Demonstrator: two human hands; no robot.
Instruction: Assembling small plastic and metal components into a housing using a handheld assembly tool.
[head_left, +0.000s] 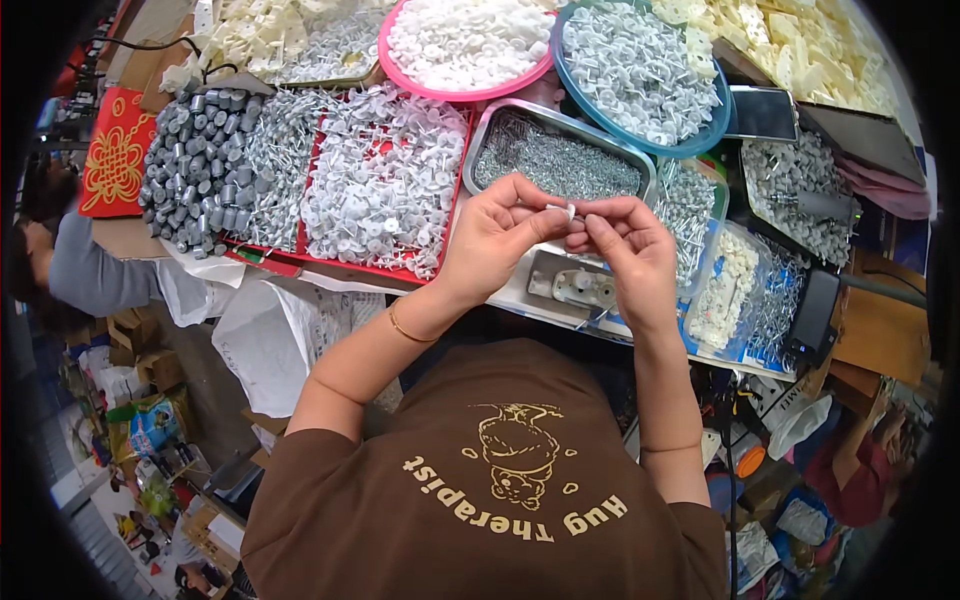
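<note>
With the meeting point of the left hand (500,235) and right hand (632,245) as my clock centre, I could pass at 6 o'clock, between the forearms, over the small grey tray (540,281). At 12 the steel tray (486,130) has a raised rim in my way; behind it the pink basin (470,95) bars 11 and the teal basin (680,151) bars 1. The heaped red tray (458,187) blocks me at 9, the clear box (719,205) at 3.

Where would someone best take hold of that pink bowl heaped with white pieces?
Probably the pink bowl's near rim, from the person's side and slightly above: the curved rim shows bare there, while its right side crowds the blue bowl.
</note>
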